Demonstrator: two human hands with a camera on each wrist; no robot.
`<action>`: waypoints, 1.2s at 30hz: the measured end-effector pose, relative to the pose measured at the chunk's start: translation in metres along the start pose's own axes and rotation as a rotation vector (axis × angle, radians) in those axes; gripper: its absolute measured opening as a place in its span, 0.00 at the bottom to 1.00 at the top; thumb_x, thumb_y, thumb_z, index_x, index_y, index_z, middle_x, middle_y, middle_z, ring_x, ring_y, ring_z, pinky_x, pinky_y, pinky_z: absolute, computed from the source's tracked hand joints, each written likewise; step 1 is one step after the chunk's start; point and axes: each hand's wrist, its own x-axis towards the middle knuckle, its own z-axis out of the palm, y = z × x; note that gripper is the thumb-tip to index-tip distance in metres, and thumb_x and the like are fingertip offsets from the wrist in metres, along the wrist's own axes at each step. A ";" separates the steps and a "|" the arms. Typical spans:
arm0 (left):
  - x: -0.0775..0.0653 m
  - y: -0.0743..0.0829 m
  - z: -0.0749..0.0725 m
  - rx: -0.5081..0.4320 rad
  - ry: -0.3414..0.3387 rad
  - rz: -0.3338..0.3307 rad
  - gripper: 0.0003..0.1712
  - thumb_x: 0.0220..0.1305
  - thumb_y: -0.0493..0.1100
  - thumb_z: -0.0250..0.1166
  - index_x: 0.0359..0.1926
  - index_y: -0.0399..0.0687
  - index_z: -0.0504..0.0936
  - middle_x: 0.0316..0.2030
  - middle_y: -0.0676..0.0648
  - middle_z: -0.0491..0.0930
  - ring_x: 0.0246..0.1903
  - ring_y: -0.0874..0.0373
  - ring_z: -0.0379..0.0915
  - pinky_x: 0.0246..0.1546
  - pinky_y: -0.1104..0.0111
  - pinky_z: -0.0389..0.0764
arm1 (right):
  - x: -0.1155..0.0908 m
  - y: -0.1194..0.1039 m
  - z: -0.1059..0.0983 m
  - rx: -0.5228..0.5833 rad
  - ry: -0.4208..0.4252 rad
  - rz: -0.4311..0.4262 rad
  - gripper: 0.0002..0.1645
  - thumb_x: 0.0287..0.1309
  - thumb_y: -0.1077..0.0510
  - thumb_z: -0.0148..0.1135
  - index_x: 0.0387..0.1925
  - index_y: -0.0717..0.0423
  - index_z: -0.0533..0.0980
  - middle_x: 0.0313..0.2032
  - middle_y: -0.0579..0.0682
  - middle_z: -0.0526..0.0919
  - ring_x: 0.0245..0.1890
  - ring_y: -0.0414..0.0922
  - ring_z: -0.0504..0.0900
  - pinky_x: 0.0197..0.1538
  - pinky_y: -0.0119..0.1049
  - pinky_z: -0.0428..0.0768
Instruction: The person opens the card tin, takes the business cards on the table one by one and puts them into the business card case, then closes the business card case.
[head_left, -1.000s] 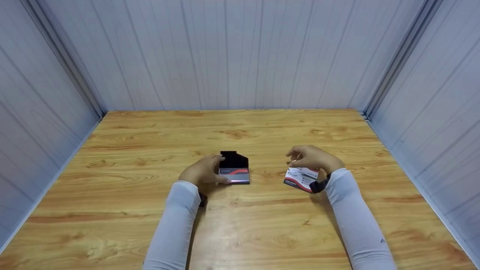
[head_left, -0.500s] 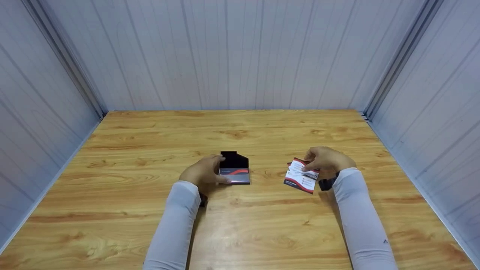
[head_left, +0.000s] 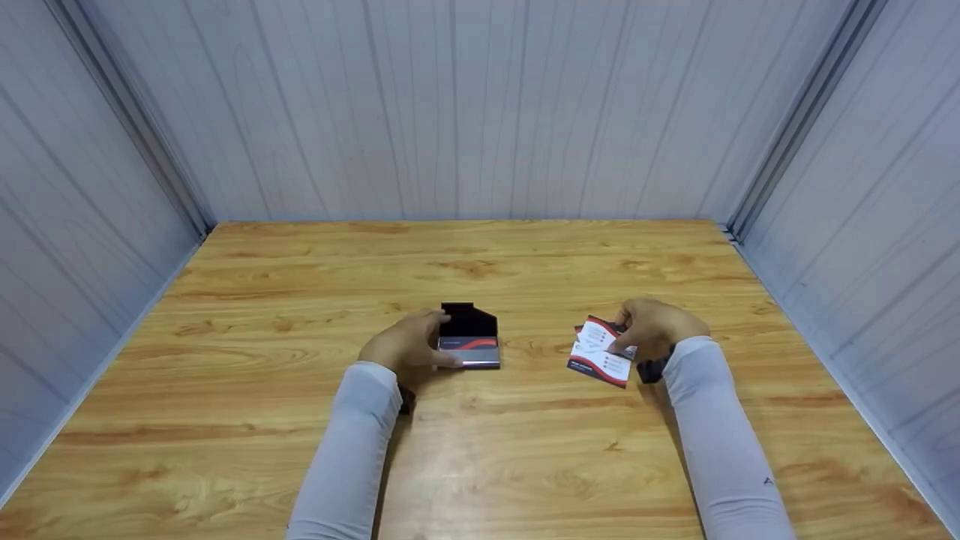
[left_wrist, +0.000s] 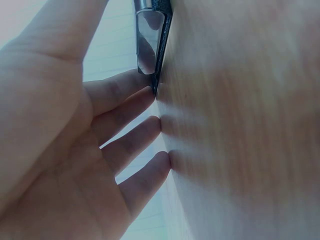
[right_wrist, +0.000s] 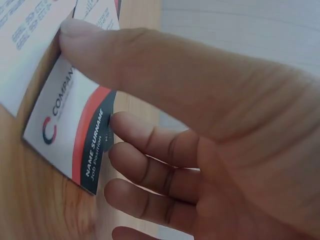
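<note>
My left hand [head_left: 405,341] holds a business card case [head_left: 469,364] by its left side, thumb at the front edge and fingers by the raised black lid [head_left: 469,321]. A grey card with a red stripe [head_left: 469,343] shows inside. In the left wrist view the case [left_wrist: 150,42] is partly cut off, and several fingertips rest on the table beside it. My right hand [head_left: 660,321] pinches at a few overlapping white, red and black business cards [head_left: 600,360]. In the right wrist view its thumb lies over a card [right_wrist: 65,115], with other fingertips at the card's dark edge.
The wood-grain table [head_left: 480,442] reaches back to a pale panelled wall [head_left: 480,112]. Side walls stand at the left [head_left: 67,247] and right [head_left: 877,247]. Dark wrist cameras are strapped under both sleeves.
My right hand has drawn back to the right off the cards, uncovering more of them, and its thumb has lowered slightly onto them. The left hand and case stay in place.
</note>
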 end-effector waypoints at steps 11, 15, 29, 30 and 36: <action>0.002 0.000 -0.001 0.016 -0.012 0.005 0.56 0.56 0.61 0.75 0.78 0.49 0.58 0.76 0.44 0.54 0.74 0.46 0.49 0.71 0.51 0.58 | -0.001 -0.001 0.002 0.160 -0.041 0.019 0.24 0.58 0.65 0.72 0.46 0.68 0.66 0.46 0.60 0.76 0.43 0.48 0.78 0.42 0.38 0.80; 0.003 -0.001 0.000 0.010 -0.016 0.005 0.56 0.57 0.61 0.74 0.78 0.48 0.58 0.76 0.43 0.54 0.75 0.46 0.48 0.71 0.51 0.58 | -0.002 -0.002 0.003 0.192 -0.046 0.036 0.25 0.59 0.66 0.71 0.47 0.67 0.63 0.47 0.61 0.74 0.44 0.50 0.78 0.42 0.39 0.81; 0.003 -0.001 -0.001 -0.002 -0.011 0.015 0.56 0.56 0.61 0.75 0.78 0.48 0.58 0.76 0.43 0.53 0.75 0.45 0.47 0.71 0.50 0.56 | -0.003 0.003 -0.010 -0.023 0.010 -0.129 0.12 0.67 0.64 0.61 0.47 0.64 0.69 0.42 0.59 0.78 0.43 0.53 0.77 0.47 0.44 0.76; 0.002 -0.001 -0.001 -0.007 -0.011 0.014 0.56 0.56 0.61 0.75 0.78 0.48 0.58 0.76 0.43 0.53 0.75 0.46 0.47 0.71 0.50 0.57 | -0.003 0.004 -0.011 -0.013 0.006 -0.144 0.11 0.68 0.65 0.60 0.47 0.65 0.70 0.42 0.60 0.79 0.43 0.53 0.78 0.47 0.44 0.76; 0.002 -0.002 0.000 -0.008 -0.013 0.015 0.56 0.56 0.61 0.75 0.78 0.50 0.58 0.77 0.44 0.53 0.75 0.46 0.47 0.71 0.50 0.57 | -0.006 0.009 -0.017 0.034 -0.005 -0.211 0.10 0.70 0.66 0.55 0.49 0.66 0.72 0.45 0.62 0.80 0.45 0.54 0.79 0.48 0.45 0.77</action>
